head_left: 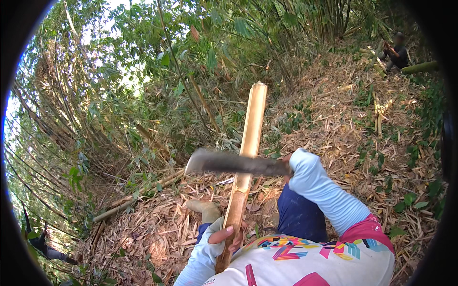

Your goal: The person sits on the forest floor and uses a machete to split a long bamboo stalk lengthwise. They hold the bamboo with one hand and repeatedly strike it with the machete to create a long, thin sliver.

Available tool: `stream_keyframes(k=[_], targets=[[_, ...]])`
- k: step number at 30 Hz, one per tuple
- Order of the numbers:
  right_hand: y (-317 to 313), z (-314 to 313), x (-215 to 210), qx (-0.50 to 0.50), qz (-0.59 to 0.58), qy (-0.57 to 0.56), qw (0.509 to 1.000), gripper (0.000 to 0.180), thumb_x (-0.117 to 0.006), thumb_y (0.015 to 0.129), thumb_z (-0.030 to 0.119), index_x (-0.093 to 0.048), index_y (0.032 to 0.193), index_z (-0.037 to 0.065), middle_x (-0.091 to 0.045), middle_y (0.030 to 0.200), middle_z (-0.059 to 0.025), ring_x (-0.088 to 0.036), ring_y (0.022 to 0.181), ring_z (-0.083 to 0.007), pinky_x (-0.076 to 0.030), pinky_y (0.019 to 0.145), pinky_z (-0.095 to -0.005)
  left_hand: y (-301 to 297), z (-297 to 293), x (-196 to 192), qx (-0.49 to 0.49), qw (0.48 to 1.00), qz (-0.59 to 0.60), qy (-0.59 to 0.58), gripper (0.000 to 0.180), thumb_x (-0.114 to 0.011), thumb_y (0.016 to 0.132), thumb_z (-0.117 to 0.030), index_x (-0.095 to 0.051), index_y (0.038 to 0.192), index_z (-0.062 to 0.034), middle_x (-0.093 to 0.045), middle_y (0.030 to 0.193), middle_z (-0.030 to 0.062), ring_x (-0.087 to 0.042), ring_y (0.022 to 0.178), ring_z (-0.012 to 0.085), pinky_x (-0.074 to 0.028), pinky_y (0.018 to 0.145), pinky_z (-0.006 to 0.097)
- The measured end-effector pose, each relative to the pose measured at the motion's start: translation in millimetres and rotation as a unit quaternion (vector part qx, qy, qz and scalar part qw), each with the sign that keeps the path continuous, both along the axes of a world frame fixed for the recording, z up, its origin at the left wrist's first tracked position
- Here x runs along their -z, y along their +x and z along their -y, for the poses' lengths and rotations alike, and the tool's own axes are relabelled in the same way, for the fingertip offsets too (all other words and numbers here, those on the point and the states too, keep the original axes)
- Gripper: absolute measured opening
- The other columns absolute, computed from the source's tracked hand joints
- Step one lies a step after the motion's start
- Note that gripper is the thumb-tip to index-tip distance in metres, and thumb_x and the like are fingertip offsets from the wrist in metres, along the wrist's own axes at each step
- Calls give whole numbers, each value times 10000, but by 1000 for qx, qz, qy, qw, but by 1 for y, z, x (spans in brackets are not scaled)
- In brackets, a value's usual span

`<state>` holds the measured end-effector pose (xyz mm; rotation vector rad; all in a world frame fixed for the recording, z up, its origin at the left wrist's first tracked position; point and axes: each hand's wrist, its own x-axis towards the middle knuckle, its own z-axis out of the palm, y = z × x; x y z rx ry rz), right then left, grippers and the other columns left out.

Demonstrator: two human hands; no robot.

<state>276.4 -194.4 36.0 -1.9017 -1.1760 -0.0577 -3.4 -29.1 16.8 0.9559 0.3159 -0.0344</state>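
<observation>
Tan bamboo [253,126] rises above the left fingers [221,235], which clamp its lower part; right fingers [287,158] grip the machete [224,163] jutting leftward from them, apparently trimming. Next stroke calls for steady holding.

One low, one high for our hands
Our left hand [227,237] curls thumb-and-fingers; our right hand [287,163] sits higher, forearm slanting inward.

Machete [224,162] barring way along bamboo strip [241,185], open air above
</observation>
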Motion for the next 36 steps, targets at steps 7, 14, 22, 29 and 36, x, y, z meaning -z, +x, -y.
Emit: stream_keyframes(k=[7, 14, 22, 29, 36], targets=[[-35, -28, 10, -76, 205, -192, 957, 180, -693, 601, 165, -690, 776, 119, -666, 696, -112, -676, 711, -328, -504, 632, -456, -6, 3, -4, -31, 999, -19, 32, 436, -603, 943, -246, -535, 1245, 61, -535, 681, 118, -487, 501, 178, -410, 474, 309], [-23, -34, -10, -60, 223, -271, 935, 160, -693, 611, 169, -704, 768, 143, -694, 738, -82, -692, 757, -304, -490, 657, -504, -9, 7, -7, -26, 999, -21, 12, 382, -590, 955, -193, -535, 1235, 62, -542, 671, 107, -482, 492, 169, -401, 471, 299], [54, -35, -60, 95, 15, -170, 981, 164, -687, 848, 149, -676, 987, 62, -694, 838, -128, -678, 756, -239, -530, 694, -336, -15, 7, -9, 19, 999, -23, 19, 476, -616, 941, -277, -525, 1257, 67, -528, 670, 60, -469, 512, 126, -389, 487, 259], [216, -21, -32, 306, 16, -103, 946, 259, -726, 822, 276, -675, 919, 41, -682, 739, -127, -682, 713, -236, -539, 678, -363, -13, 8, -12, 50, 998, -23, 39, 517, -644, 914, -320, -540, 1245, 63, -550, 675, 66, -489, 519, 129, -398, 480, 258], [168, -16, 113, 155, -290, -167, 930, 248, -814, 737, 199, -648, 783, 20, -601, 557, -68, -587, 480, -184, -473, 486, -348, -4, -6, -7, 19, 999, -13, 27, 533, -635, 900, -337, -533, 1245, 56, -572, 687, 90, -511, 534, 147, -408, 479, 272]])
